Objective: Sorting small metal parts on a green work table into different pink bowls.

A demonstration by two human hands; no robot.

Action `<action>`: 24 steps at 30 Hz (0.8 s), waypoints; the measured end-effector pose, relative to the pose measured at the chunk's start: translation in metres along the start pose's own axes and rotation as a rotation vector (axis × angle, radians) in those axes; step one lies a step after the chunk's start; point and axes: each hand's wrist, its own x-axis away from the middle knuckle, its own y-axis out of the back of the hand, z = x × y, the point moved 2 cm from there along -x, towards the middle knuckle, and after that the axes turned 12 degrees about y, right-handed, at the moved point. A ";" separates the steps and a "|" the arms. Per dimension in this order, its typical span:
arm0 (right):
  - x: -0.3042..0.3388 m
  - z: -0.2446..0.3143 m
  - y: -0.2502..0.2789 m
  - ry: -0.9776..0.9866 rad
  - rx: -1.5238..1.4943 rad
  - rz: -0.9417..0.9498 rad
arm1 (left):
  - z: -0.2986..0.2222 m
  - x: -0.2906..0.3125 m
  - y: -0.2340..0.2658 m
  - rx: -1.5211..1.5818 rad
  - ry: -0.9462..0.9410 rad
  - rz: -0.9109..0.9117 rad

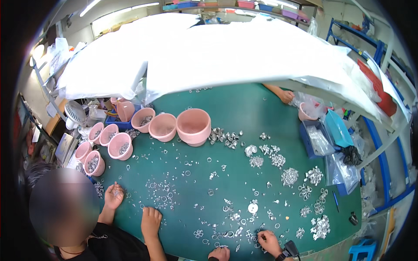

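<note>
My left hand [220,253] rests at the table's near edge with its fingers curled closed. Whatever it may hold is hidden. To its right, my right hand [270,242] reaches over the green table, thumb and fingers drawn together at the small silvery pieces; too small to make out is what they pinch. A dark device is strapped at that wrist. Around both hands lie loose metal rings and trinkets [230,234]. Just beyond them is a round white disc [253,208]. Toward the right sits a larger heap of silvery pieces [320,227].
Beside me on the left, a co-worker's hands [151,221] work on the table; another person's hand [285,96] is at the far side. Pink tubs [193,126] stand at the back left. Blue bins [317,139], a pen [335,201] and a black clip-like object [353,218] are right.
</note>
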 end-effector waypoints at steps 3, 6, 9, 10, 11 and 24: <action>-0.011 0.002 -0.007 -0.059 -0.048 0.002 | 0.000 -0.002 0.003 0.017 -0.010 -0.032; -0.014 0.006 -0.009 -0.147 -0.082 0.011 | -0.005 0.003 0.007 0.004 -0.018 -0.091; -0.025 0.029 -0.020 0.116 -0.061 0.087 | -0.003 0.009 0.013 -0.005 0.032 -0.169; -0.027 0.026 -0.022 0.088 -0.036 0.079 | -0.007 0.001 0.009 -0.017 -0.004 -0.129; -0.031 0.025 -0.025 0.153 0.029 0.145 | -0.010 -0.008 0.001 -0.028 -0.040 -0.089; -0.036 0.019 -0.037 0.116 -0.047 0.077 | -0.001 0.004 0.002 -0.042 0.030 -0.161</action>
